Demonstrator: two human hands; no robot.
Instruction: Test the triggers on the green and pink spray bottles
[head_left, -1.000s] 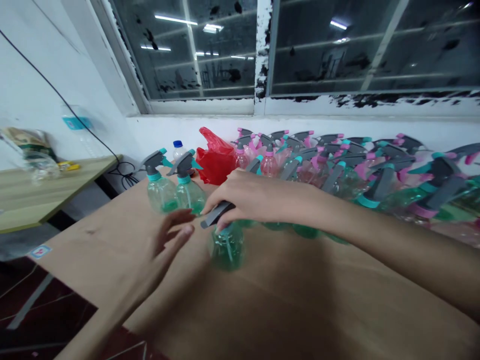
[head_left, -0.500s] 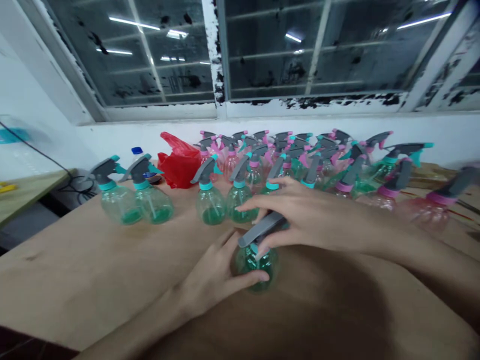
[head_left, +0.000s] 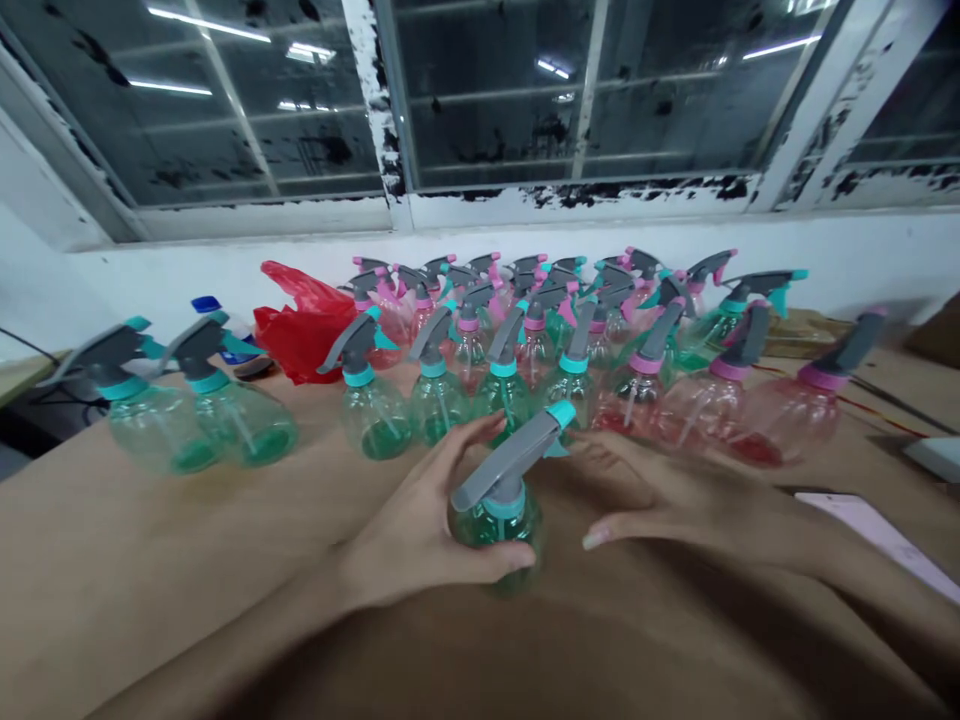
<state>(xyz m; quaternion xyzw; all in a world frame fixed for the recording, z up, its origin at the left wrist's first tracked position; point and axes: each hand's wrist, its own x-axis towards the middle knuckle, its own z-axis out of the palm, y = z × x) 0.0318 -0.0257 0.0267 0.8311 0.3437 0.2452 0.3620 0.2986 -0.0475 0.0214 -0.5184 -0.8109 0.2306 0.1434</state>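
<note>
A clear green spray bottle (head_left: 501, 520) with a teal collar and a grey trigger head stands upright before me, its teal nozzle pointing up and to the right. My left hand (head_left: 439, 530) is wrapped round its body, thumb across the front. To the right of it, my right hand (head_left: 637, 490) is apart from the bottle, fingers and thumb spread with nothing between them. Just behind the hands is a row of similar bottles, among them a green spray bottle (head_left: 574, 385) and a pink spray bottle (head_left: 630, 395).
Two green spray bottles (head_left: 244, 425) stand at the left of the wooden table (head_left: 262, 550). A red plastic bag (head_left: 300, 330) and a blue-capped bottle (head_left: 232, 335) lie behind them. More bottles crowd the back by the wall. A phone (head_left: 881, 535) lies at right.
My right hand has let go of the spray bottle's head and moved right, opening. My left hand still holds the bottle. The camera view has shifted to the right.
</note>
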